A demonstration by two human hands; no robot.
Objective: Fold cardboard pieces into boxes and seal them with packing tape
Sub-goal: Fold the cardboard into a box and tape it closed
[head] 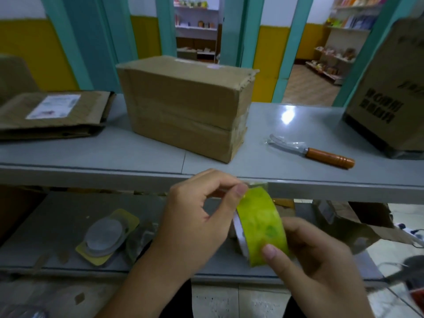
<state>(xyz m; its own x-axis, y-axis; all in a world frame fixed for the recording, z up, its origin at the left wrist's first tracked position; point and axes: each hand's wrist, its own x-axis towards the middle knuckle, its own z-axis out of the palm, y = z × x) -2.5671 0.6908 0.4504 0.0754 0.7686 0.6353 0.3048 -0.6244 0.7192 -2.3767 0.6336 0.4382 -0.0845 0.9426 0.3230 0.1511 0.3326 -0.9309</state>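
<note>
Counter [91,154]: grey, glossy, spanning the full width of the view.

Box [183,106]: assembled and closed, standing at mid-counter. Clear tape bands show along its front seam and right-hand corner. The top right edge is ragged.

Printed box [390,88]: brown with black lettering, standing at the counter's right end, partly out of frame and well apart from the first box.

Flat cardboard [52,115]: unfolded pieces stacked at the counter's left end, with a white label on the top piece.

Shelf [57,214]: lower level under the counter, with assorted items lying on it.

Right hand [321,255]: grips the tape roll from the right, fingers curled behind it and thumb pressed on its outer face.

Left hand [195,221]: curled, thumb and forefinger pinching at the roll's upper edge. Whether a free end is lifted cannot be told.

Tape [261,228]: yellow-green roll with a white core, held between both hands just below the counter's near edge and above the shelf.

Knife [321,153]: wooden handle, lying flat on the counter right of the box, blade pointing left.

Blister pack [105,237]: yellow-backed, lying on the shelf left of the hands.
</note>
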